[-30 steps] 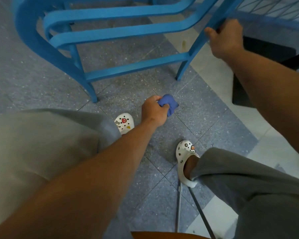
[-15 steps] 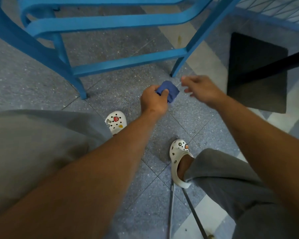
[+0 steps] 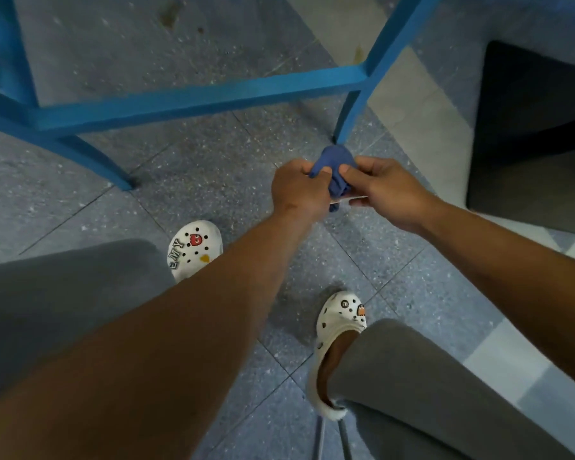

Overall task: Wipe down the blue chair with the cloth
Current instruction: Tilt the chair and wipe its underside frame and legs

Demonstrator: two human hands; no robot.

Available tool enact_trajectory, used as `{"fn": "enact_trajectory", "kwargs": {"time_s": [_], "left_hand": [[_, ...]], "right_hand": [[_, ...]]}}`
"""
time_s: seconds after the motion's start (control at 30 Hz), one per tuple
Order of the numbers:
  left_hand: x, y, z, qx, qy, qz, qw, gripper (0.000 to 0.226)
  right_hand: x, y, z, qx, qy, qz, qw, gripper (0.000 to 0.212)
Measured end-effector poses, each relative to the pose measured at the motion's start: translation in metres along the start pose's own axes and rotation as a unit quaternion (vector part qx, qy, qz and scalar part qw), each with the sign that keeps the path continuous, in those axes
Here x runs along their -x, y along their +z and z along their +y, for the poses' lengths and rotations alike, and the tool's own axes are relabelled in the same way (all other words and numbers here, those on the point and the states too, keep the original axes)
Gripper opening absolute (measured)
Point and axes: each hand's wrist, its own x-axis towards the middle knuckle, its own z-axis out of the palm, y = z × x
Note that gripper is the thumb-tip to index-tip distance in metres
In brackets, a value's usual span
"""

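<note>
Both hands pinch the bunched cloth (image 3: 334,175): left grip (image 3: 299,189) curled on its near side, right grip (image 3: 384,190) beside it. The chair (image 3: 213,97) leg stands just beyond. Refold to a flat pad before wiping the rail.

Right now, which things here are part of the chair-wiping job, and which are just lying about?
Part of the job:
- blue chair, only its legs and rungs in view
- cloth, bunched up
- left hand and right hand, both gripping the cloth

Just there:
- white clogs on the person's feet
- dark slab on the floor at the right
- thin metal legs at the bottom edge
</note>
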Motion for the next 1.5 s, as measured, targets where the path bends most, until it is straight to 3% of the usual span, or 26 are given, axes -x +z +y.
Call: {"fn": "enact_trajectory", "kwargs": {"time_s": [0.23, 0.3, 0.43, 0.53, 0.6, 0.7, 0.8, 0.9, 1.03, 1.2, 1.3, 1.43, 1.5], "left_hand": [[-0.033, 0.012, -0.039, -0.043, 0.053, 0.001, 0.998, 0.025], [-0.046, 0.01, -0.048, -0.01, 0.072, -0.021, 0.997, 0.024], [-0.06, 0.012, -0.055, 0.114, 0.028, -0.078, 0.99, 0.012], [-0.073, 0.014, -0.059, 0.102, 0.054, -0.067, 0.991, 0.045], [-0.082, 0.013, -0.062, 0.067, 0.083, -0.059, 0.992, 0.041], [-0.096, 0.013, -0.061, 0.066, 0.09, -0.029, 0.993, 0.032], [-0.109, 0.016, -0.052, 0.076, 0.104, -0.003, 0.992, 0.027], [-0.118, 0.023, -0.044, 0.085, 0.134, 0.01, 0.987, 0.026], [-0.125, 0.031, -0.03, 0.089, 0.235, 0.028, 0.967, 0.019], [-0.138, 0.042, 0.003, 0.098, 0.296, 0.051, 0.949, 0.019], [-0.145, 0.05, 0.018, 0.149, 0.299, 0.069, 0.94, 0.013], [-0.155, 0.055, 0.008, 0.096, 0.225, 0.023, 0.969, 0.004], [-0.155, 0.053, 0.008, 0.088, 0.245, 0.015, 0.966, 0.006]], "right_hand": [[-0.029, 0.011, 0.048, -0.005, -0.061, 0.059, 0.996, 0.037], [-0.038, 0.022, 0.053, -0.031, -0.083, 0.07, 0.994, 0.031], [-0.046, 0.038, 0.055, -0.03, -0.121, 0.07, 0.99, 0.024], [-0.047, 0.039, 0.055, -0.037, -0.127, 0.066, 0.989, 0.024], [-0.05, 0.035, 0.054, -0.06, -0.122, 0.074, 0.988, 0.023], [-0.061, 0.025, 0.048, -0.059, -0.125, 0.159, 0.978, 0.019], [-0.078, 0.005, 0.038, -0.057, -0.162, 0.286, 0.943, 0.014], [-0.081, -0.017, 0.02, -0.033, -0.244, 0.342, 0.907, 0.029], [-0.083, -0.022, 0.005, 0.001, -0.305, 0.305, 0.902, 0.04], [-0.084, -0.018, 0.0, -0.017, -0.294, 0.294, 0.909, 0.041], [-0.083, -0.015, -0.002, -0.031, -0.278, 0.303, 0.911, 0.042], [-0.083, -0.014, -0.001, -0.035, -0.29, 0.295, 0.91, 0.043], [-0.085, -0.015, 0.002, -0.036, -0.299, 0.291, 0.908, 0.043]]}}
